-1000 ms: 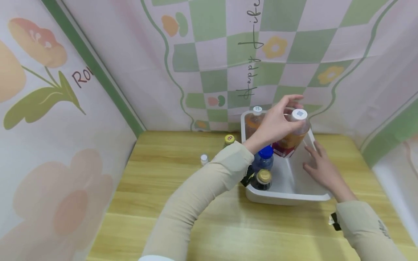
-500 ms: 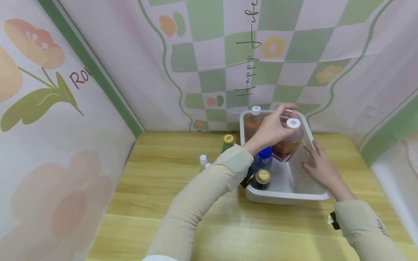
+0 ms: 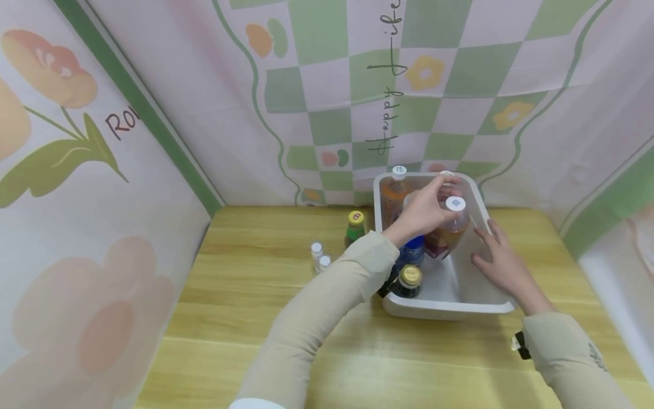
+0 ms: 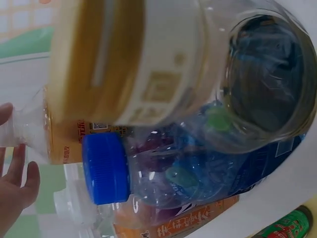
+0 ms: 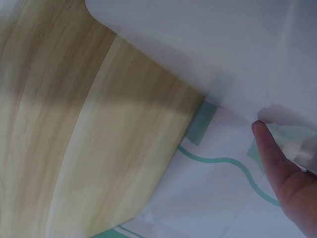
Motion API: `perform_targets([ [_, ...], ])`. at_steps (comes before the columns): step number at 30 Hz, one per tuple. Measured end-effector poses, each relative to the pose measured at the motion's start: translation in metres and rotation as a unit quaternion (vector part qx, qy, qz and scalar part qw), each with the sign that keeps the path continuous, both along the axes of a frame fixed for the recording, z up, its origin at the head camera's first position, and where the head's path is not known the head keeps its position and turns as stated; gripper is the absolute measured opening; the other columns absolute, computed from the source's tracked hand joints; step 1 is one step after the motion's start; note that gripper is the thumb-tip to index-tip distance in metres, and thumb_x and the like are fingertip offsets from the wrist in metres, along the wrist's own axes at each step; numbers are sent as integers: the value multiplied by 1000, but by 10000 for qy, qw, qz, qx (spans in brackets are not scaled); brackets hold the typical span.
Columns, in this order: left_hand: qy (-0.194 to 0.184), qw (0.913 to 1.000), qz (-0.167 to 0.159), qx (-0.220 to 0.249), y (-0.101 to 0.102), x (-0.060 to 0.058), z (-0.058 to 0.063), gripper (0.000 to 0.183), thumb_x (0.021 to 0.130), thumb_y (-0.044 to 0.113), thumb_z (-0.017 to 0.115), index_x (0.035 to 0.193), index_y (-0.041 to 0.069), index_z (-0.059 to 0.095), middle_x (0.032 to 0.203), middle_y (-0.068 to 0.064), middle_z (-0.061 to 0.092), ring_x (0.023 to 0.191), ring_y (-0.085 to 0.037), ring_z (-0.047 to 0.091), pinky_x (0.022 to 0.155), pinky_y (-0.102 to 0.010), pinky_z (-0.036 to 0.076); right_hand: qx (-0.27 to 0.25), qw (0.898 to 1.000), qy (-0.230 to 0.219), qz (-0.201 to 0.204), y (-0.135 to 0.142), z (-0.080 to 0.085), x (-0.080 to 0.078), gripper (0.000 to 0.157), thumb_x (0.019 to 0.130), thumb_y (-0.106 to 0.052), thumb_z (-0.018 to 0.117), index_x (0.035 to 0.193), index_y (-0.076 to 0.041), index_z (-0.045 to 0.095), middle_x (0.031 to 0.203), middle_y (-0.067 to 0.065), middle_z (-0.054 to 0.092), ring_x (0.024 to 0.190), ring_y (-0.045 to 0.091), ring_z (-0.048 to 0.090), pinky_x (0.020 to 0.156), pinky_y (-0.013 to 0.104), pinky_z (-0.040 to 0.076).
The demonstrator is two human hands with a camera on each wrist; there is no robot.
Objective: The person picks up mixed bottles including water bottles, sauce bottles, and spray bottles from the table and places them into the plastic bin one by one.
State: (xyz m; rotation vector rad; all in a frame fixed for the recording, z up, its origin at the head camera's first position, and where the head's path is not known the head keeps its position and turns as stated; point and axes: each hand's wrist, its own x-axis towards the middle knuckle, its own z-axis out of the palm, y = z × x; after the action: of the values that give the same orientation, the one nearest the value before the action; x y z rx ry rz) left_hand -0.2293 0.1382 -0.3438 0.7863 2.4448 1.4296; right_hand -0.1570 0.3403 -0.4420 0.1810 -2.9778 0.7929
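Note:
My left hand (image 3: 426, 207) holds a white-capped drink bottle (image 3: 449, 233) by its neck, inside a white plastic bin (image 3: 455, 308). The left wrist view shows my fingers (image 4: 30, 186) around the clear neck of this orange-labelled bottle (image 4: 64, 134). To its left in the bin are a blue-capped bottle (image 3: 413, 255), a gold-capped bottle of dark liquid (image 3: 407, 281) and another white-capped orange-labelled bottle (image 3: 393, 196). One more white cap (image 3: 447, 174) shows partly behind my left hand. My right hand (image 3: 503, 272) rests on the bin's right rim, fingers fairly straight; a finger (image 5: 270, 148) touches the wall.
Left of the bin on the wooden table (image 3: 245, 284) stand a green bottle with a yellow cap (image 3: 355, 227) and two small white-capped bottles (image 3: 317, 251). A patterned curtain (image 3: 332, 113) hangs right behind the bin. A flowered panel (image 3: 102, 255) borders the left side.
My left hand has lowered the white-capped bottle deeper into the bin, moving down and slightly left. My right hand stays on the rim.

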Motion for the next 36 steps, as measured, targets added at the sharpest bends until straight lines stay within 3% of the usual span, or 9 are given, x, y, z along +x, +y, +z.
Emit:
perform_targets([
  [6,-109,9999,108,1,5,1,-6,60,84,11,70,135,23,43,122,4,66,116,-7,60,76,-6,48,-49,10000,-24,-21,0,1,0,61,88,-12,56,139,11,32,155,31,3,112,67,35,85,77,33],
  [10,32,9999,134,-64,6,0,-10,61,83,10,71,136,22,43,124,3,65,114,-7,61,71,-5,48,-48,10000,-25,-18,0,1,0,62,88,-12,56,140,10,31,155,31,3,113,67,34,85,77,32],
  [17,528,9979,116,-367,7,-3,-17,62,82,11,71,137,18,43,128,0,62,113,-8,60,86,-5,43,-56,10000,5,-13,2,-2,0,62,88,-12,56,140,10,31,155,30,2,112,67,35,82,77,35],
  [21,582,9970,0,-508,8,-5,-20,64,81,9,71,138,16,43,130,-1,59,114,-8,59,91,-6,43,-60,10000,46,-3,3,-4,-1,61,88,-12,56,139,10,32,155,30,3,113,67,35,83,77,34],
  [36,451,9945,-467,-827,16,-14,-31,61,81,8,71,137,16,46,137,0,54,120,-9,57,89,-7,45,-102,9999,19,-32,2,-3,-1,61,87,-10,57,139,11,32,154,31,4,114,67,34,85,77,32],
])
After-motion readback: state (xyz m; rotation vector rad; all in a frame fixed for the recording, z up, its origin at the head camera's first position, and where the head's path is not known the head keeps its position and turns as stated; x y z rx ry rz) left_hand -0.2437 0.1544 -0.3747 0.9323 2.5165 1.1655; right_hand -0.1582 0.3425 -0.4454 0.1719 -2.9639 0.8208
